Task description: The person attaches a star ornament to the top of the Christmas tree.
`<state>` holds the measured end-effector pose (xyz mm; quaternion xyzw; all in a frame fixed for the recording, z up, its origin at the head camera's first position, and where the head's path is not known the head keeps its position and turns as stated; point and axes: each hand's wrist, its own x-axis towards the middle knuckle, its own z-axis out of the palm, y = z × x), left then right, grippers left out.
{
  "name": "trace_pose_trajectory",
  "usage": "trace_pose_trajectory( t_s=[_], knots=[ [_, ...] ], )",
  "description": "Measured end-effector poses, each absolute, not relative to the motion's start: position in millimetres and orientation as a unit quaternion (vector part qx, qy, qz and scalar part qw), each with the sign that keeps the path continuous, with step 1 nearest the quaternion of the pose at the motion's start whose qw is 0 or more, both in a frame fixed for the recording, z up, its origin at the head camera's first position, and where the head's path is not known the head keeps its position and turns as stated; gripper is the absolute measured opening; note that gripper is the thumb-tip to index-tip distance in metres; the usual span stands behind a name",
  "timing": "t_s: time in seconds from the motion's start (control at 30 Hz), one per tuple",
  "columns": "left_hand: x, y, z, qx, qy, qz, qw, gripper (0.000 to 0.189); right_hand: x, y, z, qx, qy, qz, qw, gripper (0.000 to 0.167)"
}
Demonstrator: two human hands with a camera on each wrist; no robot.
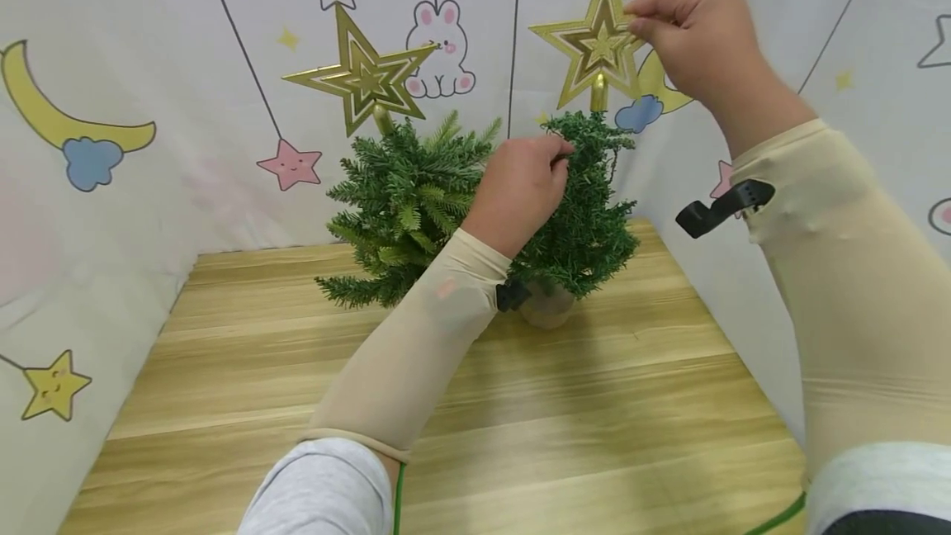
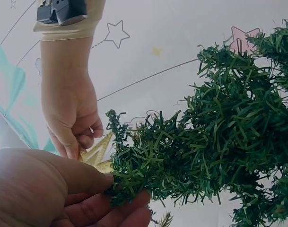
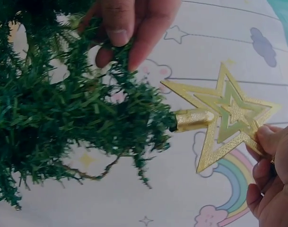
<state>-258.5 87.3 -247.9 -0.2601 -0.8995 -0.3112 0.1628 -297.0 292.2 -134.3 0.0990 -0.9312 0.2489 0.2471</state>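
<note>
A gold star tree topper (image 1: 603,41) stands over the tip of the right artificial Christmas tree (image 1: 587,213). My right hand (image 1: 702,35) pinches one side point of this star between thumb and fingers. In the right wrist view the star's gold socket (image 3: 193,120) sits right at the tree's top. My left hand (image 1: 522,188) pinches a green branch (image 2: 129,175) near the same tree's top, thumb above and fingers below. The tree's round base (image 1: 548,308) shows partly behind the left sleeve.
To the left stands a second small Christmas tree (image 1: 409,213), topped by a tilted gold star (image 1: 364,77). Both trees are on a wooden table (image 1: 594,419), close to a cartoon-printed backdrop (image 1: 186,106). Green cords (image 1: 399,498) hang near the sleeves.
</note>
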Motion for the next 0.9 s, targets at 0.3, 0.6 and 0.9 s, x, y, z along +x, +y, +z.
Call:
trace_pose_trajectory(
  t_s=[0.3, 0.6, 0.9],
  knots=[
    [-258.9, 88.3, -249.3, -0.267, -0.897, -0.311, 0.165, 0.028, -295.0, 299.4, -145.1, 0.109, -0.92, 0.266, 0.268, 0.033],
    [-260.7, 86.5, -247.6, -0.262, -0.902, -0.306, 0.157, 0.031, -295.1, 296.4, -143.1, 0.081, -0.935, 0.262, 0.226, 0.039],
    [-256.4, 83.4, -251.5, -0.252, -0.904, -0.321, 0.125, 0.041, -296.7, 295.7, -152.2, 0.073, -0.939, 0.262, 0.209, 0.041]
  ],
)
